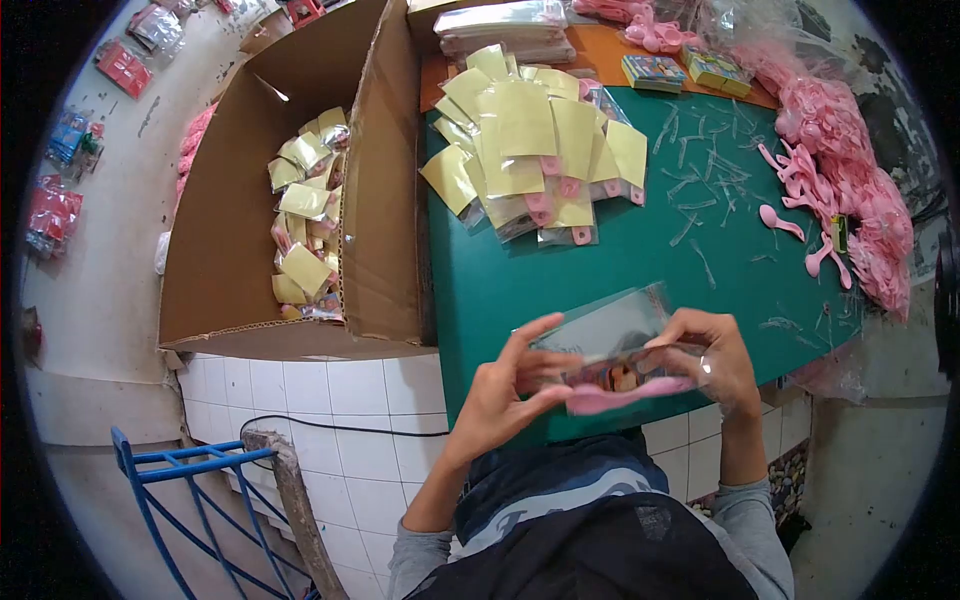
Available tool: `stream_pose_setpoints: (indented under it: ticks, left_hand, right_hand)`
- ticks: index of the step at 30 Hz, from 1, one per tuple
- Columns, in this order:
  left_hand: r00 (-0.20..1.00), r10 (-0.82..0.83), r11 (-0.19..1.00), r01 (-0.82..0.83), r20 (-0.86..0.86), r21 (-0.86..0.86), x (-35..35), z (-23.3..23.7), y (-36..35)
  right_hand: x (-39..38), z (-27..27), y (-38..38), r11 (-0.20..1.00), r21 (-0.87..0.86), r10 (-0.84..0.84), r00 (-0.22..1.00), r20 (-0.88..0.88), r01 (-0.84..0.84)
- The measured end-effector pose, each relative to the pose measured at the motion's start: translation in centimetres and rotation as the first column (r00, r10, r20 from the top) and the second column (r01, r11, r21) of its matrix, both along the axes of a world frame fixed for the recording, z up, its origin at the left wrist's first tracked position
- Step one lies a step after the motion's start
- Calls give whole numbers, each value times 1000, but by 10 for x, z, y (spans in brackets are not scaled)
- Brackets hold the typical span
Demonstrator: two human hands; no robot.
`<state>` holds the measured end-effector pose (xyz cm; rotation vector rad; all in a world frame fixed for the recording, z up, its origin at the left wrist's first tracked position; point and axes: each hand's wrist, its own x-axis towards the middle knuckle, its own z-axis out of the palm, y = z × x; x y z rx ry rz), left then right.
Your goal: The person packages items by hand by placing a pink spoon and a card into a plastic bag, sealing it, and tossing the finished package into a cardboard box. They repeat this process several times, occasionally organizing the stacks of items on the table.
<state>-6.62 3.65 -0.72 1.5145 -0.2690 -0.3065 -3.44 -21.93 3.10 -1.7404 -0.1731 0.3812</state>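
Observation:
Near the front edge of the green table, my left hand (505, 385) pinches one end of a pink spoon (625, 393), thumb below and fingers above. A small printed card (622, 374) lies along the spoon, partly blurred. My right hand (712, 355) grips the other end of a clear plastic bag (625, 325) around the spoon and card, its fingers curled over the film. The bag's flat clear part spreads behind the fingers, toward the middle of the table.
Yellow-backed packets (530, 130) are heaped on the green table (500, 290). To the left, a cardboard box (385, 190) holds more packets. Loose pink spoons (782, 222), clear plastic strips (700, 180), a pink bundle (840, 140) and card stacks (652, 73) lie on the right.

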Motion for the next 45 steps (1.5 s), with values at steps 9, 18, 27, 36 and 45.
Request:
stream_pose_setpoints:
  ticks: [9, 18, 27, 36, 45]
  left_hand:
    - [912, -49, 939, -97, -407, -331, -48, 1, -20]
    - [888, 28, 968, -138, -459, -208, -64, -4, -24]
    - [956, 96, 993, -73, -276, 94, -55, -6, -27]
    - [935, 262, 965, -262, -240, 35, -35, -9, -50]
    - [925, 90, 992, -117, -370, -52, -36, -5, -38]
  right_hand:
    - [-20, 28, 34, 784, -572, 532, 736, 419, -241]
    - [-24, -7, 46, 753, -539, 606, 718, 342, -378]
    - [-23, -11, 48, 717, -538, 673, 641, 370, -443]
    - [0, 13, 17, 609, -326, 790, 516, 331, -723]
    - [95, -28, -219, -384, -780, 94, 861, 500, 494]
